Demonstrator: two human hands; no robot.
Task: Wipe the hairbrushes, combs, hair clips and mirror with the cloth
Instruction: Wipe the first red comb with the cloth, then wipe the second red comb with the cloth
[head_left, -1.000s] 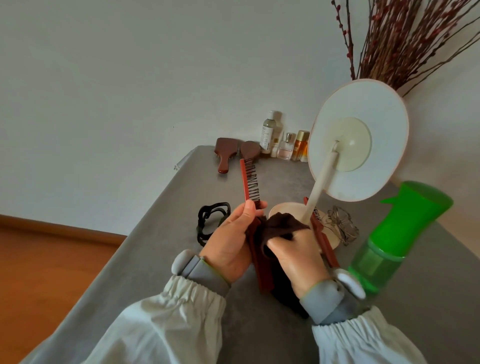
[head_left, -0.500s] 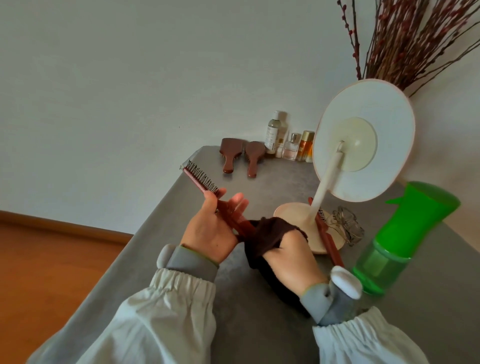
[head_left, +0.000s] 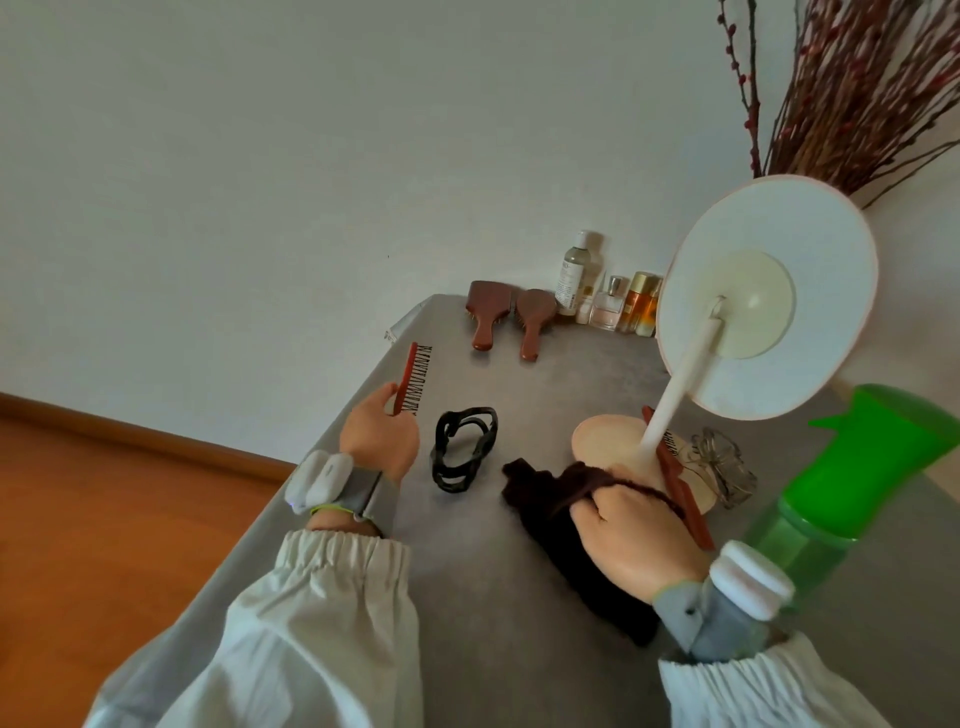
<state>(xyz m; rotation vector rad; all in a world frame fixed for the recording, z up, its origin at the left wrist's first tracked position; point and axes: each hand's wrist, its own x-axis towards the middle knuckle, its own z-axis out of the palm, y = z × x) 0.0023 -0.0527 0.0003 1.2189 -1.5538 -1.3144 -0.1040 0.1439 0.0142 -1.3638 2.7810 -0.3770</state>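
Head view: grey table (head_left: 519, 597) running away from the viewer, its left edge dropping to a wooden floor (head_left: 104, 519) and its far end meeting a white wall (head_left: 311, 156). At that left edge the left hand (head_left: 379, 441) pinches the red comb (head_left: 410, 379), fingers curled round its near end, teeth facing right, the far end reaching past the table's edge line. Just right of that hand lies a black hair clip (head_left: 464, 448) on bare table. The right hand (head_left: 634, 540) grips the dark brown cloth (head_left: 550, 499), fingers curled over it, the cloth trailing on the table toward the near side. Touching that hand's far side stands the white mirror (head_left: 769, 296) on its round base, with a second red comb (head_left: 680, 488) leaning across the base and a clear hair clip (head_left: 722, 467) just beyond. A green spray bottle (head_left: 862, 467) crowds the right side. Two wooden hairbrushes (head_left: 509, 317) and small bottles (head_left: 608, 301) sit along the far end; open grey surface lies between them and the hands.
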